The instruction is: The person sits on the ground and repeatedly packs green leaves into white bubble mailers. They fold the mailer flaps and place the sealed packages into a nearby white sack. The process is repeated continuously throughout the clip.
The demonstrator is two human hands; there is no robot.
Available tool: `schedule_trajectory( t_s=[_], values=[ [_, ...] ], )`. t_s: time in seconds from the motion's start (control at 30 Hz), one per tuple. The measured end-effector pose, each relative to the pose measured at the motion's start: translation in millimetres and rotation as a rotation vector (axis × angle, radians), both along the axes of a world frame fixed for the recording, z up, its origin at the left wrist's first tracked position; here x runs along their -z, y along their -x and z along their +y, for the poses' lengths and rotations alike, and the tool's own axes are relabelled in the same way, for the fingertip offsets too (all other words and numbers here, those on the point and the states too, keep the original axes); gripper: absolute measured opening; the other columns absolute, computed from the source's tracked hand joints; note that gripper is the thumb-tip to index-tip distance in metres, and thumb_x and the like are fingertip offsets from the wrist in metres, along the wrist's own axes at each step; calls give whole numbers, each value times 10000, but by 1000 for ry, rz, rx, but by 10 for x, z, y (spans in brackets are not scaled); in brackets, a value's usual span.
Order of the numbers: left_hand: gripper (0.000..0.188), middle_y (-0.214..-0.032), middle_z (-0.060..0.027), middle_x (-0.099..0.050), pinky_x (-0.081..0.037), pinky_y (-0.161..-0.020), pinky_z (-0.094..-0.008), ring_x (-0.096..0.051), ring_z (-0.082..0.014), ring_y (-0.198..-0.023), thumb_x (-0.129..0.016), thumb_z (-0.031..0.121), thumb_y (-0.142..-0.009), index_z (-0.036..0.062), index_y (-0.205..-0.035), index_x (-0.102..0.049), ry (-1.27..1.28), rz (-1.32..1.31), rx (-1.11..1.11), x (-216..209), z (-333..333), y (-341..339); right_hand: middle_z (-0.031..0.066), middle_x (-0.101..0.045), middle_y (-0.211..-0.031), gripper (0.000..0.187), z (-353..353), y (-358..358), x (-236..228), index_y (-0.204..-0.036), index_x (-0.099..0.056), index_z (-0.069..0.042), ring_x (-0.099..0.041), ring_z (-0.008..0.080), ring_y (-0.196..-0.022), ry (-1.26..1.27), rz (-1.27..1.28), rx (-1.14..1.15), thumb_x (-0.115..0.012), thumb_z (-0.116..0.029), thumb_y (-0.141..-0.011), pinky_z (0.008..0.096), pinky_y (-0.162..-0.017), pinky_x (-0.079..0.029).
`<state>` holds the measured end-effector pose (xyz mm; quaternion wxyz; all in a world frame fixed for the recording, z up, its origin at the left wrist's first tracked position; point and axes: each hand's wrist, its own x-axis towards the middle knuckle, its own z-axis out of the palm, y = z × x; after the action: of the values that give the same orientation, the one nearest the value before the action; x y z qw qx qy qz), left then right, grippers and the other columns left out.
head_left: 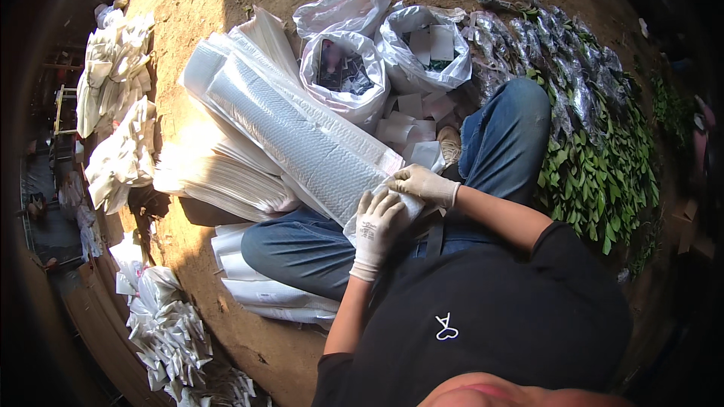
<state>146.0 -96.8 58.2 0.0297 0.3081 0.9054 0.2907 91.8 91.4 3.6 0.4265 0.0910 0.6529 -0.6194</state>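
A long white padded mailer (302,132) with a quilted, bubble-textured surface lies slanting across my lap, its near end at my hands. My left hand (377,224), in a white knit glove, grips the left side of that end with its fingers bent over it. At the end's right corner my right hand (424,184), gloved alike, has its fingers closed on the edge. The thumbs and whatever lies under the fingers are partly hidden. Beneath this mailer are more long padded mailers (197,68), fanned out in a pile.
White plastic sacks (343,68) holding small packets and cards stand ahead. Loose white cards (411,117) lie beside them. Leafy plants with plastic-wrapped ends (588,151) spread at the right. Bundles of white packages (117,68) line the left, and flat mailers (256,286) lie by my left knee.
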Motion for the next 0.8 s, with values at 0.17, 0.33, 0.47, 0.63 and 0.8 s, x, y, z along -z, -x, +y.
schedule_trajectory(
  t_s=[0.17, 0.33, 0.47, 0.63, 0.8],
  values=[
    [316, -1203, -95, -660, -368, -1112, -486, -581, -303, -1227, -661, 93, -812, 99, -1128, -673, -161, -102, -34, -45, 44, 233, 144, -678, -1238, 369, 564, 1155, 276, -1249, -666, -127, -620, 315, -1191, -565, 665, 213, -641, -289, -918, 424, -1031, -467],
    [282, -1098, -128, -698, -466, -1008, -444, -644, -336, -1073, -627, 0, -855, 57, -1126, -680, -275, -270, -143, -159, 57, 517, 141, -690, -1201, 322, 1438, 2164, 1271, -1186, -688, -116, -642, 306, -1147, -1055, 471, 554, -626, -210, -884, 410, -1010, -497],
    [264, -1057, -141, -710, -505, -926, -366, -674, -298, -1020, -581, -81, -875, 15, -1089, -701, -452, -462, -319, -262, 156, 624, 128, -707, -1115, 270, 1787, 2391, 1624, -1146, -700, -148, -666, 309, -1088, -1102, 517, 537, -616, -228, -903, 410, -954, -520],
    [206, -1031, -127, -719, -512, -865, -288, -689, -203, -967, -557, -69, -932, -30, -1083, -692, -637, -658, -471, -237, 317, 799, 78, -694, -987, 185, 1191, 2092, 1575, -1078, -691, -183, -675, 296, -928, -934, 1141, 391, -635, -265, -922, 420, -820, -533],
    [215, -1027, -122, -720, -507, -856, -285, -683, -195, -953, -550, -60, -935, -30, -1091, -695, -635, -601, -468, -179, 399, 1025, 26, -678, -968, 222, 651, 1676, 1843, -1113, -684, -192, -665, 232, -967, -1109, 1215, -237, -584, -178, -915, 380, -875, -520]
  ],
)
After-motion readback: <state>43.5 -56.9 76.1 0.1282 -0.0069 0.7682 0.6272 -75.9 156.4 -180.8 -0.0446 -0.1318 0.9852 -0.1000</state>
